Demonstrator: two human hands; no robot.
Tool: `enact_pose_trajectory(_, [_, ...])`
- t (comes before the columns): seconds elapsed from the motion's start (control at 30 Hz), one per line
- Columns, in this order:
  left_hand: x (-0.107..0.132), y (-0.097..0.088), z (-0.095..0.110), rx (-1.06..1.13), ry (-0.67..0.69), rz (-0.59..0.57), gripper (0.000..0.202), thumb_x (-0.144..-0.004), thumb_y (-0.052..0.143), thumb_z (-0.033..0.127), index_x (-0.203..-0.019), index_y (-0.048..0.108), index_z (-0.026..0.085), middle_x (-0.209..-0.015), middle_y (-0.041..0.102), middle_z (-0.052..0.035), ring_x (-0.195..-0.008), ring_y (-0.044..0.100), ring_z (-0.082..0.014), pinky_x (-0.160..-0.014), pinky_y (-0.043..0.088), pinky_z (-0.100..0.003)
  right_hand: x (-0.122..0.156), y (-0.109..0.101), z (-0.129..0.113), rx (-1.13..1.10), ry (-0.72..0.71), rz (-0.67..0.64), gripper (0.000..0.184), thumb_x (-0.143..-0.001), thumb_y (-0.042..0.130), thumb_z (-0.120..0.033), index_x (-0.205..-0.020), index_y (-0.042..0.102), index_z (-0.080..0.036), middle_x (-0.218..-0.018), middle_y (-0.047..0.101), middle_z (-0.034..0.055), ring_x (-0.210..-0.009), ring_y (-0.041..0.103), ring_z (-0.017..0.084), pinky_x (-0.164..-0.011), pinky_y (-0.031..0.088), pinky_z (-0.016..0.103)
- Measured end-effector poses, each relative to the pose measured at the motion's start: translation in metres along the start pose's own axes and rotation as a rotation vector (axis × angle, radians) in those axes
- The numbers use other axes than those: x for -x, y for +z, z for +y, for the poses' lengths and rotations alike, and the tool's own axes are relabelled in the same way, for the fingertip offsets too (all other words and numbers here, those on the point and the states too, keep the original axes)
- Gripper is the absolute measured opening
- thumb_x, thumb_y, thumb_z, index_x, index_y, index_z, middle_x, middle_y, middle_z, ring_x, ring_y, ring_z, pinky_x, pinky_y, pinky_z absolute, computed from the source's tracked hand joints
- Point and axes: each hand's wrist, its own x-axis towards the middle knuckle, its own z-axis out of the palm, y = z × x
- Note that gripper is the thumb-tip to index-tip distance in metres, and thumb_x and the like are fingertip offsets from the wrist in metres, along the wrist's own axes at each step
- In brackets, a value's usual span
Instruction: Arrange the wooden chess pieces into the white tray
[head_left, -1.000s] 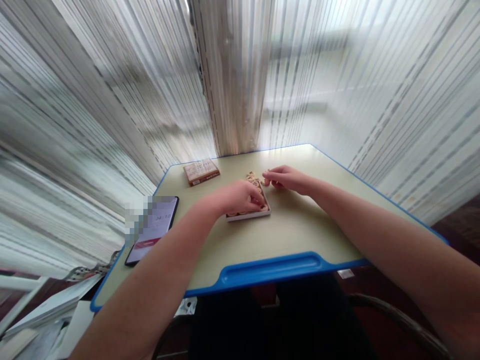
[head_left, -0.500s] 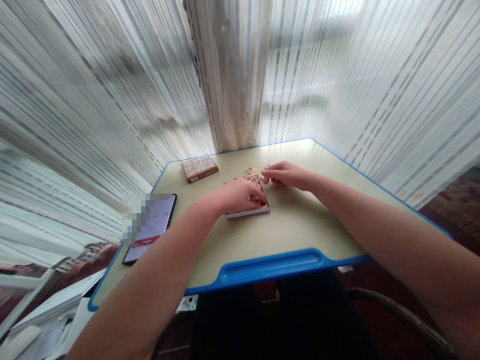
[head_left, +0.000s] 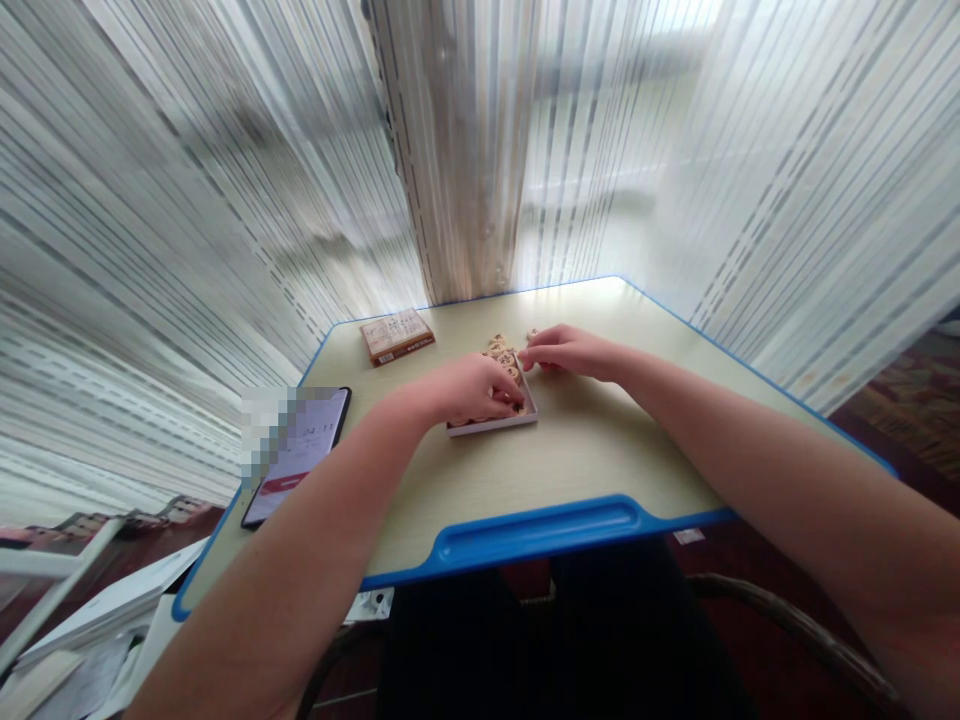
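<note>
A shallow box with a pale rim sits mid-table, holding several round wooden Chinese chess pieces with dark markings. My left hand reaches over the box and covers its left part; its bent fingers close on a chess piece by the near right corner. My right hand hovers just beyond the box's right side, thumb and fingertips drawn together. Whatever they may hold is hidden. Several more pieces lie at the far edge of the box, and another piece shows behind my right fingers.
A brown printed box rests at the table's far left. Below it lies a phone with a timer showing, partly behind my left forearm. The table has a blue edge and a blue tray groove in front; striped curtains hang behind.
My left fingers have shifted slightly within the box, uncovering more pieces and bare floor on its right. My right hand stays almost in place. The view has moved a little.
</note>
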Motion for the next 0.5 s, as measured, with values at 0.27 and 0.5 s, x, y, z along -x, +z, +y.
enact_pose_trajectory(0.27, [0.0050, -0.0083, -0.0005, -0.129, -0.128, 0.027, 0.019, -0.065, 0.057, 0.022, -0.077, 0.070, 0.016, -0.068, 0.064, 0.0004, -0.062, 0.054, -0.0118, -0.055, 0.037, -0.021, 0.0011, -0.0001, -0.0009, 0.027, -0.012, -0.024, 0.036, -0.073, 0.063, -0.048, -0.075, 0.069, -0.012, -0.056, 0.050, -0.0003, -0.051, 0.039, 0.009, -0.048, 0.028, 0.025])
enact_pose_trajectory(0.5, [0.0026, -0.0062, 0.0070, -0.257, -0.150, 0.078, 0.023, -0.069, 0.055, 0.028, -0.073, 0.072, 0.015, -0.065, 0.066, -0.0027, -0.059, 0.054, -0.0131, -0.056, 0.036, -0.024, 0.0017, 0.0015, -0.0025, 0.043, -0.009, -0.023, 0.035, -0.073, 0.062, -0.047, -0.076, 0.069, -0.013, -0.056, 0.049, -0.0002, -0.053, 0.039, 0.010, -0.049, 0.028, 0.025])
